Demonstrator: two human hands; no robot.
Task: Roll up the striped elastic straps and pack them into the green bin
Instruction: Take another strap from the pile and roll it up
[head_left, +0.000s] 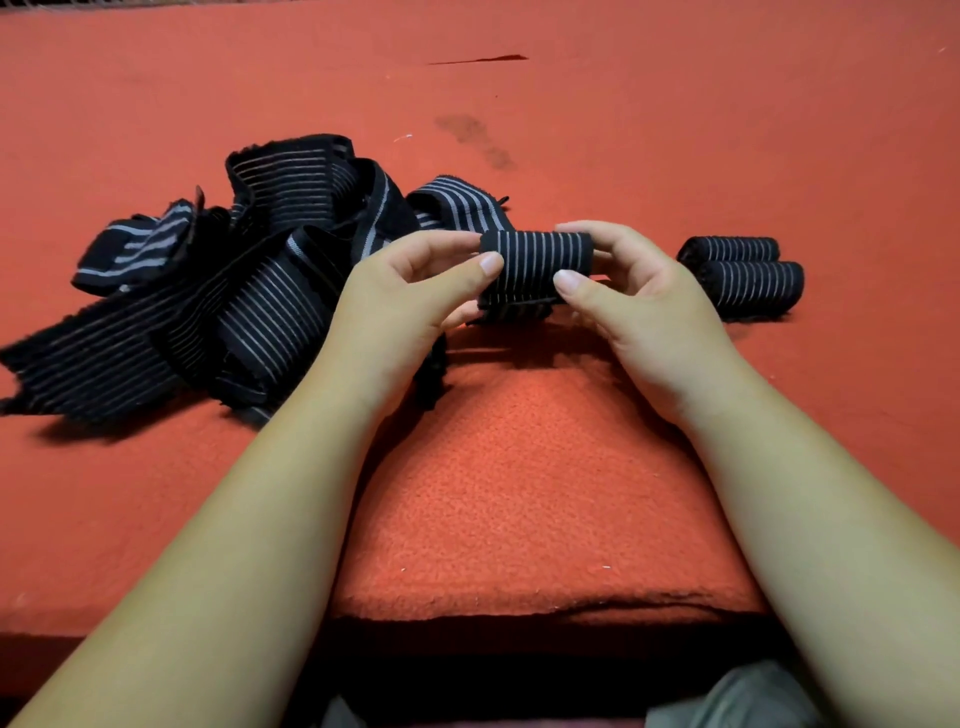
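Left hand (400, 301), right hand (639, 306): short plain nails; forearms (249, 519) bare; grey garment (737, 696) at lap.

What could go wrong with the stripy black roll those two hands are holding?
The black white-striped elastic roll is only pinched between the left hand and right hand; if either lets go, it may spring open. Its trailing end could also snag in the tangled heap of black striped straps beside it.
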